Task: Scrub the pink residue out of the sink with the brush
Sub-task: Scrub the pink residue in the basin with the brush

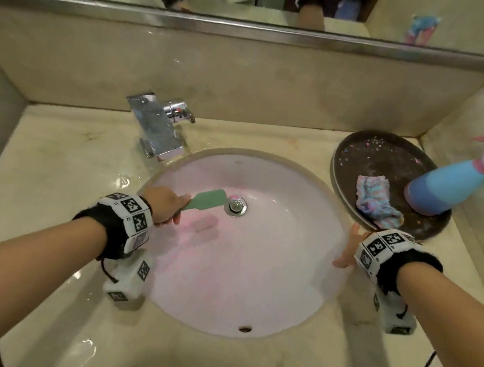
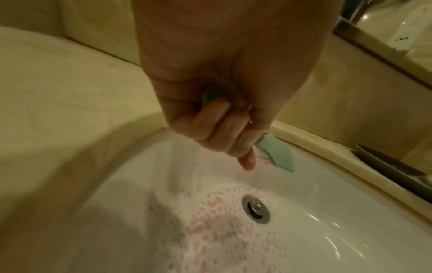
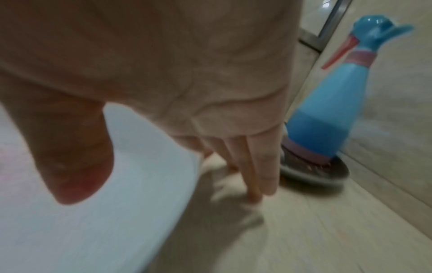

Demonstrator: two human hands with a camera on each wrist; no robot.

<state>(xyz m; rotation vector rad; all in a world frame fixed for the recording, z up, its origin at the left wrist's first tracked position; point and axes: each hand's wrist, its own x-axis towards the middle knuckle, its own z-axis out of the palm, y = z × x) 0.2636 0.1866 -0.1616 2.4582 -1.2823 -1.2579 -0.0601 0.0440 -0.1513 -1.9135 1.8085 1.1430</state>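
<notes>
A round white sink (image 1: 281, 286) is set in a beige marble counter, with pink residue (image 1: 197, 230) smeared across its left and lower bowl. In the left wrist view the pink residue (image 2: 210, 230) looks foamy near the drain (image 2: 256, 209). My left hand (image 1: 163, 204) grips the handle of a green brush (image 1: 207, 200), whose head lies just left of the drain (image 1: 236, 205). The brush (image 2: 275, 155) pokes out past my curled fingers (image 2: 224, 133). My right hand (image 1: 351, 246) rests with straight fingers (image 3: 261, 166) on the sink's right rim, holding nothing.
A chrome faucet (image 1: 159, 126) stands behind the sink at the left. On the right, a dark round tray (image 1: 376, 154) holds a blue-pink cloth (image 1: 375, 199) and a blue spray bottle (image 1: 456, 177). A mirror runs above the backsplash. Water pools on the left counter (image 1: 73, 187).
</notes>
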